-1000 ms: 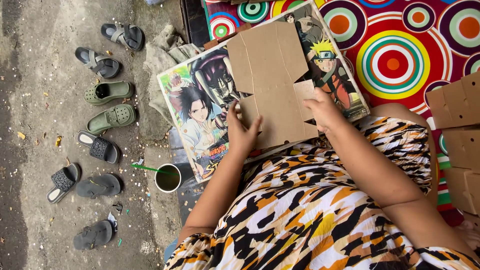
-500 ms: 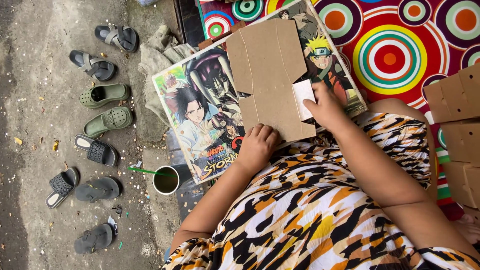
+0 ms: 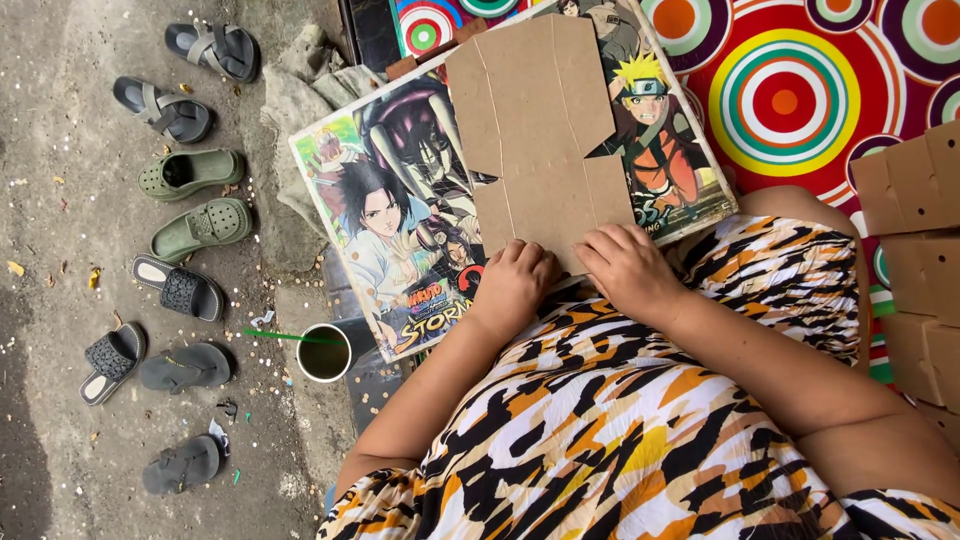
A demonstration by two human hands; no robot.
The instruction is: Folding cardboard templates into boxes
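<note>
I look down from the head camera onto a rough concrete floor (image 3: 60, 120) at the left. A loose column of footwear lies on it: grey sandals (image 3: 215, 48) at the top, a pair of green clogs (image 3: 195, 200) in the middle, then black slippers (image 3: 180, 290) and dark flip-flops (image 3: 185, 365) lower down, all well apart from the hands.

Just right of the slippers stands a cup (image 3: 325, 352) with a green straw (image 3: 280, 336) poking out to the left. The cup sits just beside the lower corner of a large cartoon poster board (image 3: 390, 220), which lies tilted across the person's lap.

On top of that board rests a flat piece of brown cardboard (image 3: 535, 130), cut with notches and scored with fold lines. It covers the middle of the board, its lower edge nearest the body.

The left hand (image 3: 515, 285) presses down on the lower left corner of the cardboard, fingers curled under, knuckles up. Just beside it, the right hand (image 3: 630, 268) lies flat with fingers together on the lower edge of the cardboard. Neither hand grips anything; both only press.

Below the hands is a dress (image 3: 600, 430) patterned in orange, black and white. Further right is a red mat (image 3: 785, 100) printed with bright rings, and at the far right edge sits a stack of cardboard pieces (image 3: 915, 230).
</note>
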